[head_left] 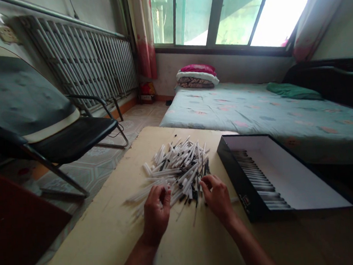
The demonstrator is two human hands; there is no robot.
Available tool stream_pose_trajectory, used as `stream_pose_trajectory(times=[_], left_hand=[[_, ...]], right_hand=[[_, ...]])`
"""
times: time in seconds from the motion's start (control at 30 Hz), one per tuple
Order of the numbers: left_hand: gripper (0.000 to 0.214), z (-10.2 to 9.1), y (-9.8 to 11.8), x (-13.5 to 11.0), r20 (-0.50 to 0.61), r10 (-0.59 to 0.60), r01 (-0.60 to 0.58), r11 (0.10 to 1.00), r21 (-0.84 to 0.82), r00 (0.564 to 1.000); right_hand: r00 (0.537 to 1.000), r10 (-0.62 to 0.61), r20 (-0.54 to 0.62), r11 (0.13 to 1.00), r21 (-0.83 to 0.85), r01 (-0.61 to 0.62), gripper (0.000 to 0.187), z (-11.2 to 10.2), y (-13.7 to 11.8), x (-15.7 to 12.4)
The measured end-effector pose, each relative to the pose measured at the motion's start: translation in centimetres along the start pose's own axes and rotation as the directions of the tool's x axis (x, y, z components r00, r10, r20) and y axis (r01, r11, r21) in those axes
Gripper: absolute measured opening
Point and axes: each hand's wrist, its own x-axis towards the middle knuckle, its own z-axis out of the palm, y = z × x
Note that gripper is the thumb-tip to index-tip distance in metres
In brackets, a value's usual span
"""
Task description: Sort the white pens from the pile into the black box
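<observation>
A loose pile of pen parts (179, 161), made up of white translucent barrels, thin dark refills and small black caps, lies before me on the table. My left hand (156, 211) is at the pile's near left edge, fingers curled into a pinch beside several blurred clear barrels (138, 193). At the near right edge, my right hand (216, 195) has thumb and fingertips pressed together close to the dark refills (196, 193). Whatever either hand pinches is too small or hidden to make out. Right of the pile sits an open black box (233, 173) with a row of pens (259, 178) along its left side.
The pale yellow table (90, 241) has a worn left edge. Beyond it stands a bed (205, 104) with folded bedding (196, 77). A black folding chair (71, 138) is on the left, near a dark red surface (20, 231).
</observation>
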Motion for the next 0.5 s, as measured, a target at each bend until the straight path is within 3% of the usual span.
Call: stream_pose_trajectory(times=[0.07, 0.13, 0.27, 0.4, 0.5], left_hand=[[0.014, 0.1, 0.2, 0.1, 0.023, -0.169, 0.170, 0.965, -0.202, 0.985], [0.017, 0.2, 0.4, 0.1, 0.100, -0.290, 0.306, 0.870, -0.387, 0.952], [0.022, 0.5, 0.6, 0.3, 0.206, -0.364, 0.413, 0.704, -0.577, 0.908], [0.027, 0.5, 0.9, 0.7, 0.269, -0.425, 0.482, 0.546, -0.685, 0.864], [0.030, 0.3, 1.1, 0.9, 0.301, -0.491, 0.523, 0.415, -0.745, 0.817]], right_hand=[[0.998, 0.054, 0.034, 0.991, -0.126, -0.050, 0.012, 0.5, 0.4, 0.9], [0.993, 0.105, 0.052, 0.962, -0.259, -0.088, 0.010, 1.1, 0.2, 1.6], [0.979, 0.198, 0.053, 0.892, -0.425, -0.157, 0.012, 1.9, -0.8, 2.3], [0.962, 0.266, 0.059, 0.883, -0.415, -0.219, 0.013, 2.0, -1.0, 3.0], [0.975, 0.221, 0.030, 0.937, -0.285, -0.203, 0.013, 1.5, -0.8, 2.8]])
